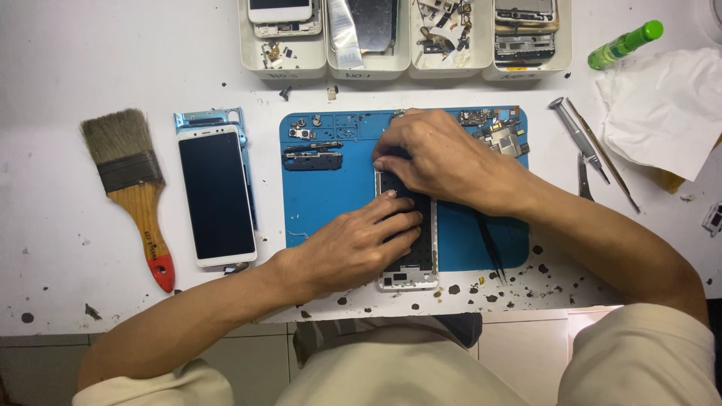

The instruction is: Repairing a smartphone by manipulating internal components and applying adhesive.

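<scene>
An opened phone frame [418, 259] with a white border lies lengthwise on the blue work mat [331, 203]. My left hand [353, 244] lies flat over its left side and middle, fingers pressing on it. My right hand [436, 154] covers its top end, fingertips curled down onto the upper left corner. Most of the frame's upper half is hidden under both hands. Small phone parts [312, 154] lie on the mat's upper left, and circuit boards [500, 135] sit at its upper right.
A white phone [216, 194] lies left of the mat, beside a wooden paintbrush [131, 184]. Black tweezers [492, 248] rest on the mat's right part. A screwdriver [577, 137], a metal pick, white tissue [665, 109] and a green bottle [624, 43] are at right. Parts trays [406, 69] line the back.
</scene>
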